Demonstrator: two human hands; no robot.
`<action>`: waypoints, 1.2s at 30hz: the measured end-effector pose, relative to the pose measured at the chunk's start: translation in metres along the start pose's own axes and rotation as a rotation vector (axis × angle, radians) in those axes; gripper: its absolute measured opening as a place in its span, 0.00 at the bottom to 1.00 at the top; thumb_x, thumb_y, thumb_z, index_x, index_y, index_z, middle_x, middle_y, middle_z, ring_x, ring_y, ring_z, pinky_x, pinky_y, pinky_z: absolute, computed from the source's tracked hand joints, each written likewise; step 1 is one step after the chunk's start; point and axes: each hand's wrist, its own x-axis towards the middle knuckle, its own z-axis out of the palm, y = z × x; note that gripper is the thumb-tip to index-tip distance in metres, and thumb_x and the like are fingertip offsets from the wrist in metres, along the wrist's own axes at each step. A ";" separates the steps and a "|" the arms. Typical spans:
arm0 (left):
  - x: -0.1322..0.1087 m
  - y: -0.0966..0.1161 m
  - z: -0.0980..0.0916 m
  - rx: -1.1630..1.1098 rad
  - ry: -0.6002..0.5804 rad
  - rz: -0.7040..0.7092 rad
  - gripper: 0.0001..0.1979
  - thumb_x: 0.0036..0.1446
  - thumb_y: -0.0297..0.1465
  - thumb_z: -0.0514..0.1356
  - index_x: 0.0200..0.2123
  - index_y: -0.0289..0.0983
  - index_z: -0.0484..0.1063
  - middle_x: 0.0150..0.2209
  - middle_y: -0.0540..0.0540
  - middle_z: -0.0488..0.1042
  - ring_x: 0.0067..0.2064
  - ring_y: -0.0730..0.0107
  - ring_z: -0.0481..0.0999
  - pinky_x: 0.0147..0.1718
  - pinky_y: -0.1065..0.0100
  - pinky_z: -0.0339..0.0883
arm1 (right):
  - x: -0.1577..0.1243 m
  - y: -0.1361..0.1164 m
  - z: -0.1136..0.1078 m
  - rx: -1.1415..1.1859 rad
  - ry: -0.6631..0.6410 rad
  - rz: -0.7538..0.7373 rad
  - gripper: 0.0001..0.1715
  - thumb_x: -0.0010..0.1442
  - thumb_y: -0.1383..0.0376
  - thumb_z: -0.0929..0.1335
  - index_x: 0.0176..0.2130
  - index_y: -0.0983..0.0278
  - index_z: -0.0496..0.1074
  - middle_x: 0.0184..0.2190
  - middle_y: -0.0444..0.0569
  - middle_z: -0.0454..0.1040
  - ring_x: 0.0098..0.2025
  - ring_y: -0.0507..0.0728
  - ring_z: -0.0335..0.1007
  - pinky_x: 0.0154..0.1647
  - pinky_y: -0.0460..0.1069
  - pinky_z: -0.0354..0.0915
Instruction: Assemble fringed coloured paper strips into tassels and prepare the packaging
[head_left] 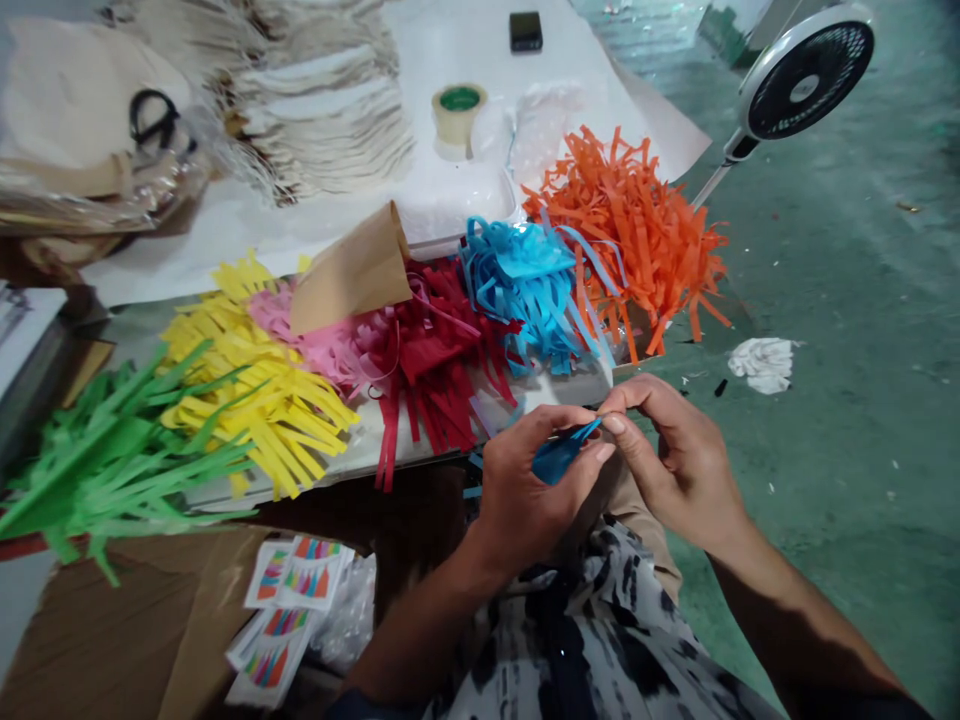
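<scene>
A piece of blue tissue paper (559, 458), gathered to a narrow point, is pinched between my two hands just off the table's front edge. My left hand (529, 485) wraps round its wider part. With thumb and forefinger, my right hand (671, 455) grips the pointed tip. Beyond them lies a light-blue fringed paper bundle (529, 285), with an orange fringed bundle (637, 230) to its right. Leftward along the edge come dark red (439, 350), pink (352, 345), yellow (255, 380) and green (142, 450) bundles. The paper's lower part is hidden by my left hand.
A brown paper piece (352, 270) rests across the pink and red bundles. Behind are a tape roll (458, 115), stacked cream material (315, 120) and black scissors handles (154, 118). A fan (810, 75) stands at right. Printed cards (289, 610) sit by a cardboard box (127, 620) below.
</scene>
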 end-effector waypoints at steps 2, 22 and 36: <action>-0.002 0.000 0.001 -0.056 -0.024 -0.043 0.09 0.61 0.26 0.68 0.44 0.40 0.77 0.39 0.51 0.83 0.39 0.75 0.83 0.42 0.75 0.75 | 0.000 0.001 -0.002 0.015 0.002 0.012 0.02 0.73 0.66 0.67 0.44 0.58 0.70 0.38 0.43 0.71 0.40 0.53 0.69 0.42 0.49 0.62; 0.000 -0.007 0.006 -0.036 -0.080 -0.095 0.07 0.65 0.30 0.65 0.46 0.41 0.73 0.39 0.50 0.79 0.40 0.72 0.81 0.42 0.72 0.73 | -0.010 0.010 -0.014 0.176 0.075 0.074 0.03 0.69 0.67 0.72 0.42 0.57 0.77 0.37 0.44 0.75 0.39 0.55 0.71 0.42 0.51 0.66; 0.005 -0.003 -0.007 0.023 -0.472 -0.202 0.17 0.72 0.35 0.54 0.29 0.38 0.69 0.26 0.51 0.70 0.29 0.73 0.69 0.32 0.71 0.61 | -0.018 0.021 -0.025 0.399 -0.024 0.246 0.11 0.70 0.59 0.71 0.52 0.57 0.76 0.39 0.45 0.74 0.38 0.53 0.71 0.39 0.48 0.68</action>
